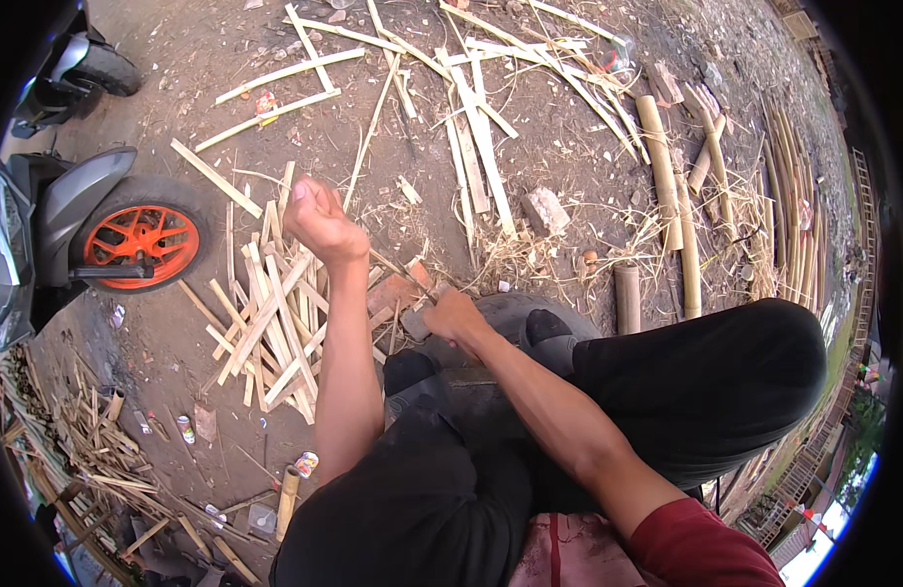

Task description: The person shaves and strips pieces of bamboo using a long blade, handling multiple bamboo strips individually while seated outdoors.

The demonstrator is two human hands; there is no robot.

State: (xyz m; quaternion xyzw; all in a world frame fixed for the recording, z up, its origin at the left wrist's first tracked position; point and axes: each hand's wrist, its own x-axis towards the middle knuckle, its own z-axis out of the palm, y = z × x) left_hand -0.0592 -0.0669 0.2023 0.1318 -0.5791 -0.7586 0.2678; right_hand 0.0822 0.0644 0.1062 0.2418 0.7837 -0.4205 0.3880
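Observation:
My left hand (pixel 324 223) is raised over the ground in a fist, thumb uppermost. A thin bamboo strip (pixel 259 176) runs out from its far left side. Lower and to the right, my right hand (pixel 453 317) is closed near my feet. A slim stick (pixel 397 269) slants from beside my left wrist down to the right hand, whose fingers hide what they grip. Touching or close below that hand is a small grey flat piece (pixel 415 325). A reddish brick (pixel 394 292) lies behind it. Under my left forearm is a heap of split bamboo pieces (pixel 275 313).
A motorbike wheel with an orange rim (pixel 143 245) stands at left. Long bamboo strips (pixel 481 127) lie scattered ahead. Bamboo poles (pixel 659 166) and shavings are at right, with a stone block (pixel 546 210). Offcuts (pixel 89 450) and cans litter the lower left.

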